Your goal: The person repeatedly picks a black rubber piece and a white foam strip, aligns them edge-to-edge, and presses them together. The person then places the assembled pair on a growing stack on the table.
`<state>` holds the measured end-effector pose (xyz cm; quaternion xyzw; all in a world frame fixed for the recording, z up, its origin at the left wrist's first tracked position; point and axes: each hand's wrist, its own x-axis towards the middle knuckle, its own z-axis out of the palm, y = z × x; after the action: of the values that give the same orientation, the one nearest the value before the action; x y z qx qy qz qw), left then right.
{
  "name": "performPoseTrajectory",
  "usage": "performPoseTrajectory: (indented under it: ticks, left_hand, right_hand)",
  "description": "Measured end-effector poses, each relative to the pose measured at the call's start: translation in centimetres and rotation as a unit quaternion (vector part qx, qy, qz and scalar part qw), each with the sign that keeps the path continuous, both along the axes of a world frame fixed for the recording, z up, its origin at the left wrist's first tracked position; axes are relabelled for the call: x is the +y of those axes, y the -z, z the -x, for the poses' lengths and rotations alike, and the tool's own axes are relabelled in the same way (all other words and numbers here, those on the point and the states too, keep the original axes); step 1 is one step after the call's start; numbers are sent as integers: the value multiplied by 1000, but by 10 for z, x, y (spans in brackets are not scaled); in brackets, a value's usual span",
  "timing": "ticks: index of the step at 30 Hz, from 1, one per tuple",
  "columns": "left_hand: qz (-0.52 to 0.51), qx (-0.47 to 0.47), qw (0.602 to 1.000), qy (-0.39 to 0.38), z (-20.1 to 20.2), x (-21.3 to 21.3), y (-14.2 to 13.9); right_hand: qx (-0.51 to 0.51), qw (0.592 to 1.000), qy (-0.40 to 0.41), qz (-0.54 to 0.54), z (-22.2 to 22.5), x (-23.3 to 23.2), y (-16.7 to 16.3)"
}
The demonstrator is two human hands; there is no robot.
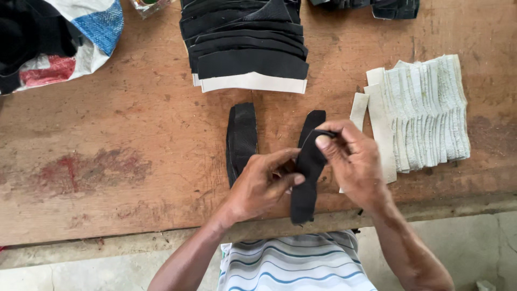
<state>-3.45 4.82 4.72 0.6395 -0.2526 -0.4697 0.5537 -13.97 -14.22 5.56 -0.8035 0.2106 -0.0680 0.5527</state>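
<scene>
Head view: both hands are seen at lower centre of the frame, above the near edge of a worn wooden table. A long black fabric strip is held between them. The left hand is closed on the strip's middle, thumb and fingers pinched together on its left edge. The right hand is clamped on the strip's upper part, the thumb pressed onto the black face and the fingers wrapped behind.

A second black piece is laid flat just left of the hands. A fanned stack of black pieces with one white piece is placed at upper centre. A stack of pale off-white strips is set at right. A woven bag is seen at upper left.
</scene>
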Motion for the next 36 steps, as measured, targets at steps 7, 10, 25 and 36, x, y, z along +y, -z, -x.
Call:
performPoseTrajectory:
  ticks: [7,10,25,36]
  left_hand:
    - [44,143,986,-74,-1,-15,16]
    - [24,141,989,-20,10,-31,19]
    - [133,396,898,-138,-7,-33,33]
    - [81,262,960,-62,9,-47,40]
  right_hand:
    - [239,915,35,323,14,-40,-6]
    - [193,930,19,312,17,-32,4]
    - [175,978,15,115,37,-49,-2]
    - [-39,986,128,-104,30,-46,-1]
